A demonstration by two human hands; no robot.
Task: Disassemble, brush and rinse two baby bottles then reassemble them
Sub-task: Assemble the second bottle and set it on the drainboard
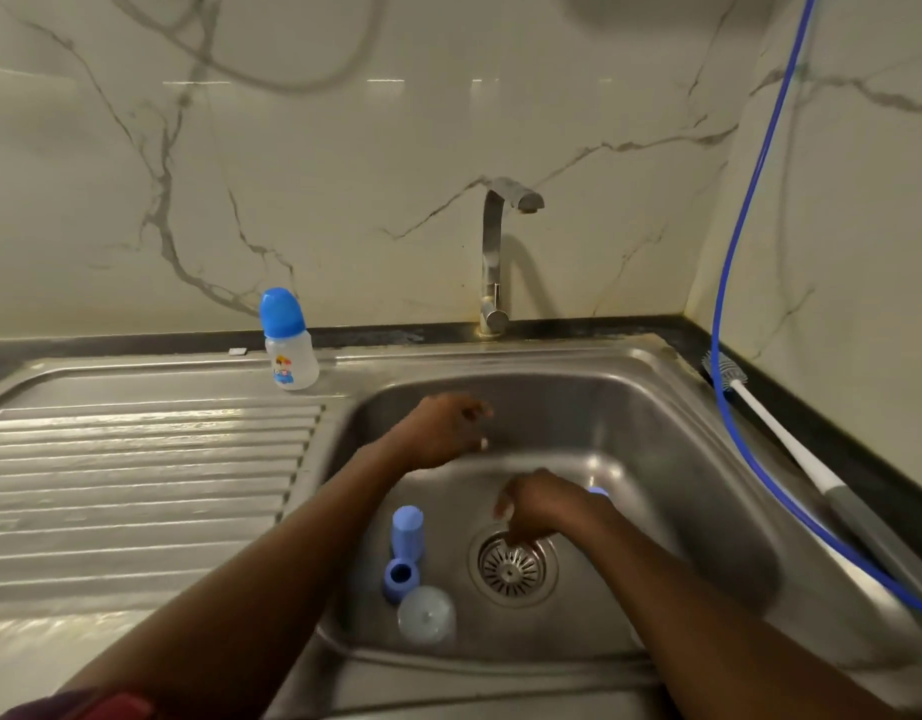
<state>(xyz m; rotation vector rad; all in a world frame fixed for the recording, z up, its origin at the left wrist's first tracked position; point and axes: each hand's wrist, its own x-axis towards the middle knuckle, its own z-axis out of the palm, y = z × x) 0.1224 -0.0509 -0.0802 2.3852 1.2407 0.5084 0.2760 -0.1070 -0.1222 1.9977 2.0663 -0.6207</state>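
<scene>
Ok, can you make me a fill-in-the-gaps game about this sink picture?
The capped baby bottle stands to the ___ of the tap. Its cap is coloured ___. The bottle brush lies to the ___ of the sink. The right hand is down by the sink's ___.
Missing words: left, blue, right, drain.

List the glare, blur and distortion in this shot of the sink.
Head view: glare streaks the drainboard ridges and light bars reflect on the marble wall; the left hand and right hand are softened by motion blur; the wide lens bows the sink rim; the faucet throws a soft shadow on that wall.
</scene>
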